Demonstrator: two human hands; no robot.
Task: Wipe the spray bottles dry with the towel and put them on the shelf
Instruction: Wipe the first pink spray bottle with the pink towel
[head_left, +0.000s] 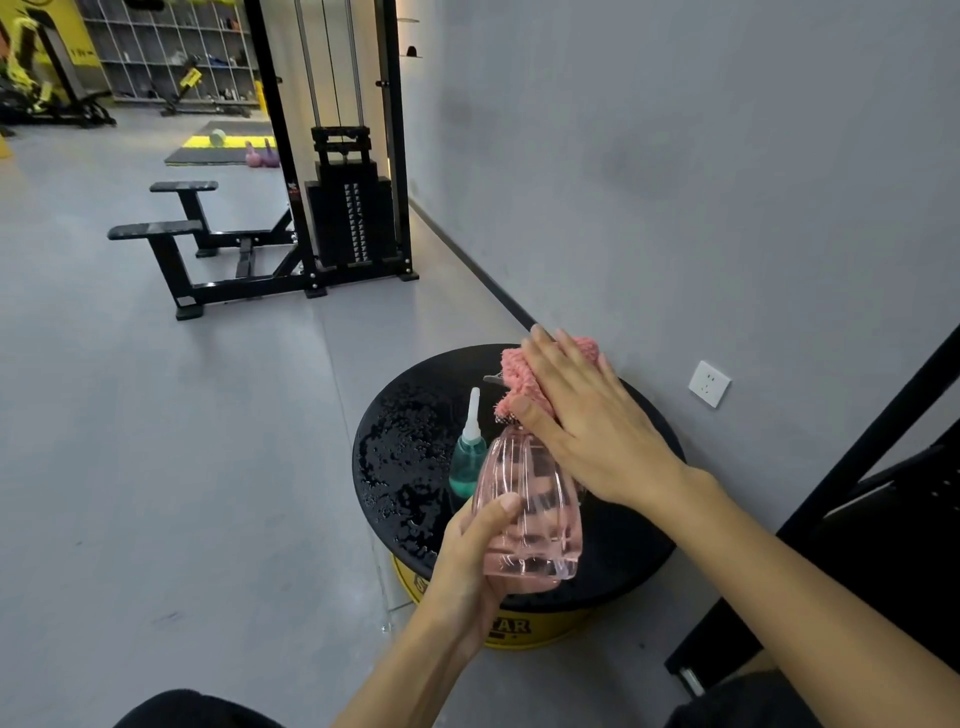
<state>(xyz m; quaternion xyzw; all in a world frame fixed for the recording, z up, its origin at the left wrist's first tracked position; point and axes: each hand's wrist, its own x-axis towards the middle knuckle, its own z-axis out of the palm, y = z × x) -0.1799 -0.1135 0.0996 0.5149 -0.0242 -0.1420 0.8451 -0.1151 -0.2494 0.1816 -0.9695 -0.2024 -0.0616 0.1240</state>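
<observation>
My left hand (475, 551) grips the base of a clear pink spray bottle (530, 514), held tilted above a round black stool top (405, 441). My right hand (582, 421) presses a pink towel (524, 376) over the bottle's spray head, which is hidden under the cloth. A small teal bottle (467, 457) with a white pointed nozzle stands on the stool just left of the pink bottle. Water drops cover the left part of the stool top.
The stool has a yellow side (524, 631) and stands by a grey wall with a white socket (709, 383). A black frame (852, 519) rises at the right. A black cable machine (353, 208) and low benches stand on the grey floor behind.
</observation>
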